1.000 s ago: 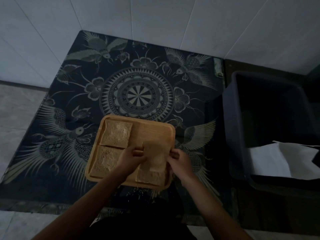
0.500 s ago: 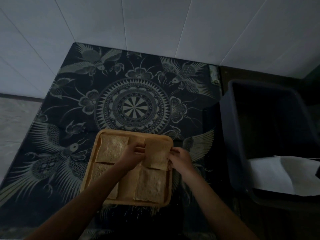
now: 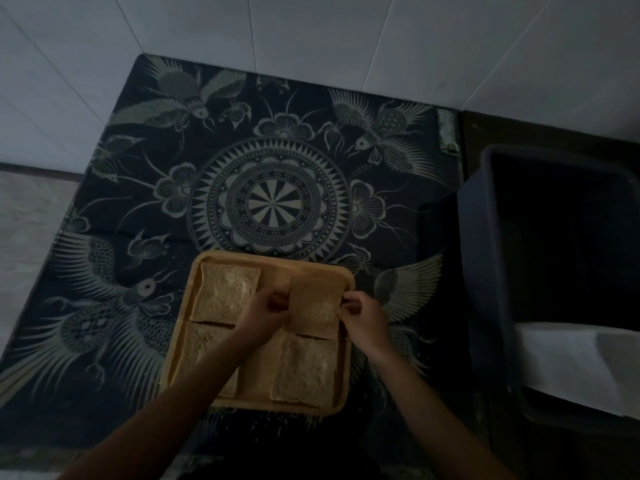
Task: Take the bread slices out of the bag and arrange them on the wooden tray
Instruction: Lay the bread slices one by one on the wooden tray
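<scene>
Presently listed, by descending bulk: cloth [image 3: 270,188], dark with a pale mandala and bird print, spread over the work surface and bearing the tray; bin [image 3: 554,271], dark plastic, standing just beside the cloth on the right, with white sheet material [image 3: 568,362] in its near end, and whether that is the bag cannot be told. Tray [image 3: 273,263], wooden, square with rounded corners, at the cloth's near edge. Bread, four slices, all on or over the tray: far-left slice [image 3: 225,294] lying flat; near-left slice [image 3: 204,351] flat and partly hidden by the left forearm; near-right slice [image 3: 304,372] flat; far-right slice [image 3: 315,306] held at the tray's far right quarter, its near edge overlapping the near-right slice, not plainly seated. Left hand [image 3: 263,313]: fingers closed in a pinch on that slice's left edge. Right hand [image 3: 363,315]: fingers closed in a pinch on its right edge. Handling note, by judgement: slices light, soft and limp, prone to tearing, denting and shedding crumbs; best taken by the crust at two opposite edges, lightly, and laid flat instead of dropped. Crumbs [image 3: 263,424], pale specks on the cloth by the tray's near rim.
</scene>
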A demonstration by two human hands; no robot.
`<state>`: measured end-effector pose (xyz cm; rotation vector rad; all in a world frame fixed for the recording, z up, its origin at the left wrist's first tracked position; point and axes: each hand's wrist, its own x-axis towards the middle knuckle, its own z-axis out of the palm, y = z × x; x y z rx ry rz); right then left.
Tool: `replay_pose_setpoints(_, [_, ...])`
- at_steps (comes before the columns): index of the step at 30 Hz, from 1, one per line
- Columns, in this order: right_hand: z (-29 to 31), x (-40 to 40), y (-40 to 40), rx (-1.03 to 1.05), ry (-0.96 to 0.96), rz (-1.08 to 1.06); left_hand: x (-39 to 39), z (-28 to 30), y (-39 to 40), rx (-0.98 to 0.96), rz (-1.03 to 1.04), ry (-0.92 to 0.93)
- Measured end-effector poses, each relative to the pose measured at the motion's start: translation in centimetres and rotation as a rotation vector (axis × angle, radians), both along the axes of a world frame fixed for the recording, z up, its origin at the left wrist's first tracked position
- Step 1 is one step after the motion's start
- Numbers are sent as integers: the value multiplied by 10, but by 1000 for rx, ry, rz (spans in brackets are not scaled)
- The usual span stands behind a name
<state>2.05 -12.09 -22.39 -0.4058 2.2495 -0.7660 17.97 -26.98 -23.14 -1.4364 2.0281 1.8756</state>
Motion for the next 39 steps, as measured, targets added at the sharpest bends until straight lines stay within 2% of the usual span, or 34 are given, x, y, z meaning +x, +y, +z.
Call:
replay_pose_setpoints(6, [-3,1,-3,-1,23,12,3,0,2,-110,-24,-17])
replay_pose_setpoints(17, [-1,7,-2,-32,47,-74,1,-1,1,-200,-41,-19])
replay_pose_setpoints(33, [6,20,6,-152,-67,-139,6,1,9,-243,19,74])
replay_pose_setpoints(39, [9,24,22,-165,-134,-147,17,2,15,-233,8,10])
